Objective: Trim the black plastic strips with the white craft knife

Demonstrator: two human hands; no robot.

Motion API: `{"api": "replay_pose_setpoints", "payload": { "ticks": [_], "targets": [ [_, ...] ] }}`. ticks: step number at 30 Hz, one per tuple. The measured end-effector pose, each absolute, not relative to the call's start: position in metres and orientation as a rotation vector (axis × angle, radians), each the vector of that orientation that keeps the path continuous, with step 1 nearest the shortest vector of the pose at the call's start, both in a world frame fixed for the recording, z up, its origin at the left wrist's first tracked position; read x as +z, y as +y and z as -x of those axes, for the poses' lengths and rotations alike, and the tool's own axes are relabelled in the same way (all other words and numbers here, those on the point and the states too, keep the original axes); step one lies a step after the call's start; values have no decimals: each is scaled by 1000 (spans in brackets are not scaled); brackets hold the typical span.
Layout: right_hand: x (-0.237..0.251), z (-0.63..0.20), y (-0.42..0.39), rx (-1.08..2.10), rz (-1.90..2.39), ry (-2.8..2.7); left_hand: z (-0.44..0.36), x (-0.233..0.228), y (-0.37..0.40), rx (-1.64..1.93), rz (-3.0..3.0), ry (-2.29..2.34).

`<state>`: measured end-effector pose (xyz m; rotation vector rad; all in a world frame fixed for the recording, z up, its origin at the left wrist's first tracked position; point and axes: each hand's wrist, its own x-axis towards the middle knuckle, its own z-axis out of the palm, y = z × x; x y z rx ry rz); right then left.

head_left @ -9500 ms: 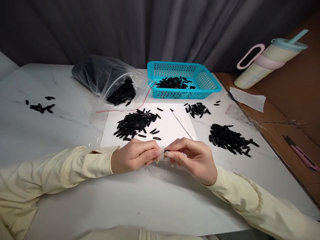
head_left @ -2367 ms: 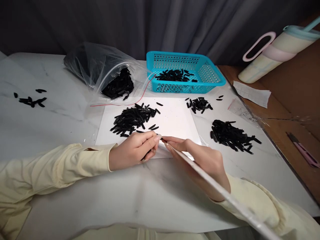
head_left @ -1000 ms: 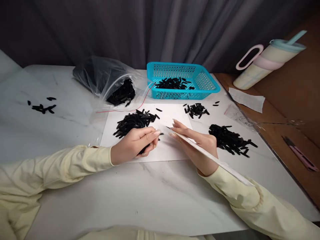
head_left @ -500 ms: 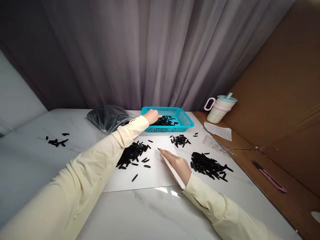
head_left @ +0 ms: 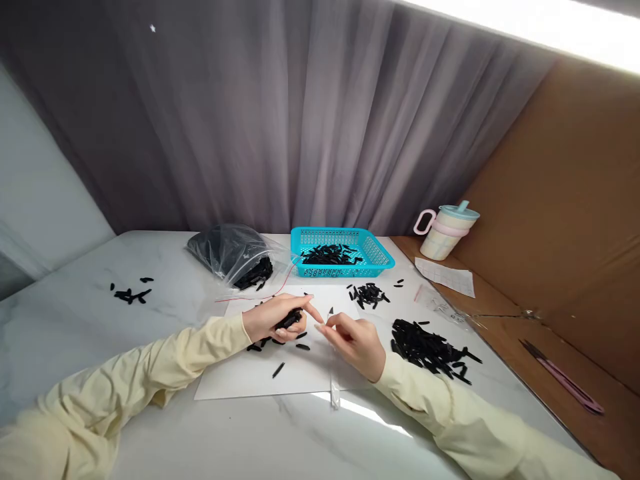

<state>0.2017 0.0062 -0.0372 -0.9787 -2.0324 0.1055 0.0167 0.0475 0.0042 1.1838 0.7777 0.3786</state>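
My left hand (head_left: 277, 319) rests on the white sheet (head_left: 305, 377), its fingers closed around a few small black pieces taken from the pile (head_left: 264, 344) under it, forefinger pointing right. My right hand (head_left: 354, 338) sits just to the right, almost touching it, and grips a thin white blade-like tool (head_left: 333, 393). The tool's tip pokes up between the two hands. One loose black piece (head_left: 278, 370) lies nearer me on the sheet.
A turquoise basket (head_left: 373, 248) with black pieces stands at the back. A clear bag (head_left: 235, 257) of them lies to its left. More piles lie at right (head_left: 431, 341), centre (head_left: 367, 294) and far left (head_left: 129, 294). A cup (head_left: 445, 233), paper (head_left: 447, 275) and pink cutter (head_left: 565, 381) are on the right.
My left hand has come back from the turquoise basket to the pile on the sheet and closed on black pieces. The right hand stays put with the tool. The view has tilted upward.
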Motion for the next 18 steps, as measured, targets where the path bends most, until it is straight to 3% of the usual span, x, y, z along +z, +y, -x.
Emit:
{"api": "replay_pose_setpoints", "payload": {
  "ticks": [11,18],
  "targets": [
    [-45,-171,-11,417,997,-2156,-35,-16,26,487,-1366,960],
    [-49,-177,-6,397,1044,-2227,-30,-17,22,429,-1334,1016]
  ]
}}
